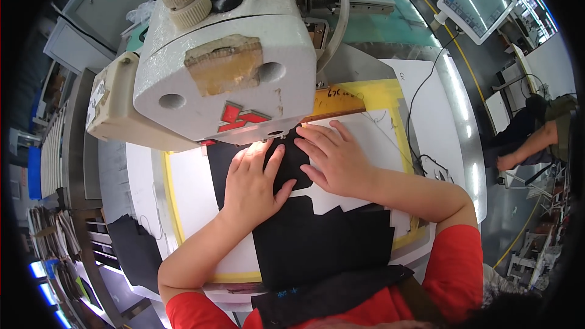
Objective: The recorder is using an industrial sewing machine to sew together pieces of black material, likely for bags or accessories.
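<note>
A black fabric piece (290, 169) lies flat below the head of a large white sewing machine (161, 73). My left hand (251, 184) presses on its left part, palm down, fingers stretched forward and thumb out to the side. At the right edge of the same piece, my right hand (342, 167) lies with its fingers spread, partly over the white work surface (381, 146). Both sets of fingertips are close to the underside of the machine head, which hides the needle area. Nearer to me, more black fabric pieces (323, 247) lie overlapping.
Yellow tape (172, 198) borders the white surface. Another black fabric piece (135, 250) hangs over the left table edge. A thin black cable (417, 94) runs along the right side. A screen (477, 0) stands at far right, and another person's arm (530, 146) shows there.
</note>
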`<act>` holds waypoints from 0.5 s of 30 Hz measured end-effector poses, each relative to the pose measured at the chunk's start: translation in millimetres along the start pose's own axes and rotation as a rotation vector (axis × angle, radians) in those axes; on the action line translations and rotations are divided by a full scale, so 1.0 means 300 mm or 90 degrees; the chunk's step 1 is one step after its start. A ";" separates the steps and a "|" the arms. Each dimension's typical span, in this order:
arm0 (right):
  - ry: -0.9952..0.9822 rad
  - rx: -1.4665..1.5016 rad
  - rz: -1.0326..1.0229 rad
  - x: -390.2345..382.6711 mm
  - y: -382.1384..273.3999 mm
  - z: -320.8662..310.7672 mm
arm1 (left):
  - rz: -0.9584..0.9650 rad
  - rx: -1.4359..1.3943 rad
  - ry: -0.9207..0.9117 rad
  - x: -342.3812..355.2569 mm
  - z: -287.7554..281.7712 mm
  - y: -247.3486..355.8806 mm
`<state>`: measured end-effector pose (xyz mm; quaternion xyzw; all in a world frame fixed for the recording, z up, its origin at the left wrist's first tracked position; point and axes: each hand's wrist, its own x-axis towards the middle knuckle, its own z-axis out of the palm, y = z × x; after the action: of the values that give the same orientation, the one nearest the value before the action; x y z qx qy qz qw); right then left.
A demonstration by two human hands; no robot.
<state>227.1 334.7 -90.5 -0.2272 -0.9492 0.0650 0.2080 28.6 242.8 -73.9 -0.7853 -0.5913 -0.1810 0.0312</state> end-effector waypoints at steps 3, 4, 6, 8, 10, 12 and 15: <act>0.002 -0.002 -0.004 0.006 0.000 -0.009 | -0.009 -0.004 -0.001 0.000 -0.003 0.002; 0.003 -0.003 -0.007 0.007 0.000 -0.010 | -0.013 0.000 -0.002 0.000 -0.004 0.003; 0.002 -0.002 -0.003 0.008 -0.001 -0.010 | -0.011 0.003 -0.005 0.001 -0.006 0.001; 0.000 0.000 -0.002 0.008 0.000 -0.010 | -0.012 0.006 -0.007 0.002 -0.006 0.001; -0.003 0.005 -0.003 0.010 0.001 -0.010 | -0.018 0.003 -0.012 0.002 -0.005 0.000; -0.002 0.005 -0.004 0.009 0.001 -0.007 | -0.018 0.003 -0.013 0.002 -0.006 0.002; 0.002 0.003 -0.008 0.007 0.003 -0.014 | -0.019 0.003 -0.014 0.006 -0.010 0.008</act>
<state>227.6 336.5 -86.0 -0.2209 -0.9501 0.0660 0.2102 30.6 243.0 -70.3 -0.7783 -0.6035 -0.1715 0.0237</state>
